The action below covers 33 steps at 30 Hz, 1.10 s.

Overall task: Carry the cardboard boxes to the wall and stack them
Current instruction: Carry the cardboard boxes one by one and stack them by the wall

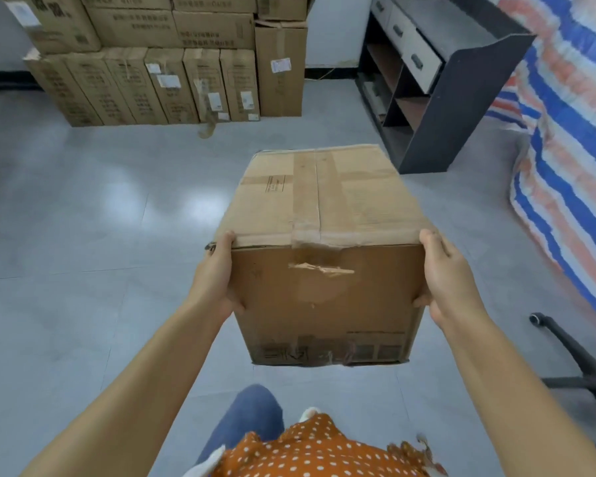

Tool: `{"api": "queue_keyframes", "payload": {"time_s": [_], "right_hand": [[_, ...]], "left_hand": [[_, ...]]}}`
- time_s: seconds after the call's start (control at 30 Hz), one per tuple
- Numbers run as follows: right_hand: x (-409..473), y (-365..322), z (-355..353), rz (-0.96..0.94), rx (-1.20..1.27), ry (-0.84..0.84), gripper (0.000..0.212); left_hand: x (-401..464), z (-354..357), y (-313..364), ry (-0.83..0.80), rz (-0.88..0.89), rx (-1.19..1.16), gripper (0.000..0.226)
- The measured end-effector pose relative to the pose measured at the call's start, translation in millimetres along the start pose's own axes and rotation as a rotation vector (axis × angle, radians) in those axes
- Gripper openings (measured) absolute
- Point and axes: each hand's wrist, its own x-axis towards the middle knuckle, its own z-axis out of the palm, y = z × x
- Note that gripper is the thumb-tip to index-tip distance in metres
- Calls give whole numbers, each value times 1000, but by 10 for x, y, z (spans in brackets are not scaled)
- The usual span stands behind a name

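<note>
Held off the grey tiled floor (83, 208): a brown taped cardboard box (324, 242), clear of the tiles and squarely ahead of the body, about midway across the open floor. Clamped from both sides: left hand (214, 273) flat against the left face, thumb over the top near corner, fingers tucked out of sight along the side; right hand (448, 273) against the right face, thumb on the near face by its right edge, remaining fingers wrapped around the far side. Both grasping the box, neither released. Both on the near end, so neither hand nearer the wall than the other.

Long axis of the box pointing away from the body, toward the back wall, far end slightly raised in view. Taped seam along that same axis.

Ahead and to the left: the stack of brown cardboard cartons (166, 63) against the white wall (338, 29), a row of tall upright ones below, flatter ones laid across above. Well apart from the held box, with bare tiles between. Likely a carry leg, stacking not yet begun.

Right of the path: a dark open shelving unit with white drawers (461, 98), near the box's far right corner; worth a leftward bias to clear it. Further right, a blue, red and white striped tarpaulin (565, 149), and a black wheeled chair base (578, 352) near the right forearm.
</note>
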Motion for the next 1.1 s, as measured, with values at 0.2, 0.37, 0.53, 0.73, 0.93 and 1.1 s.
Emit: {"api": "queue_keyframes", "payload": {"time_s": [0.2, 0.37, 0.53, 0.73, 0.93, 1.1], "right_hand": [[1021, -478, 556, -39, -8, -83, 44], [2036, -925, 1144, -70, -1, -101, 44], [3013, -1516, 1590, -54, 3, -34, 44], [3980, -2084, 2002, -57, 24, -11, 30], [5207, -2604, 2481, -93, 30, -8, 36], [6394, -3277, 2832, -156, 34, -20, 33]], "left_hand": [[776, 467, 646, 84, 26, -48, 53], [1589, 921, 1336, 110, 16, -54, 55], [2345, 1533, 2175, 58, 38, -20, 54], [3242, 2186, 3016, 2, 64, 30, 49], [4240, 2923, 3754, 9, 77, 3, 49], [4922, 3712, 4518, 25, 98, -67, 49]]}}
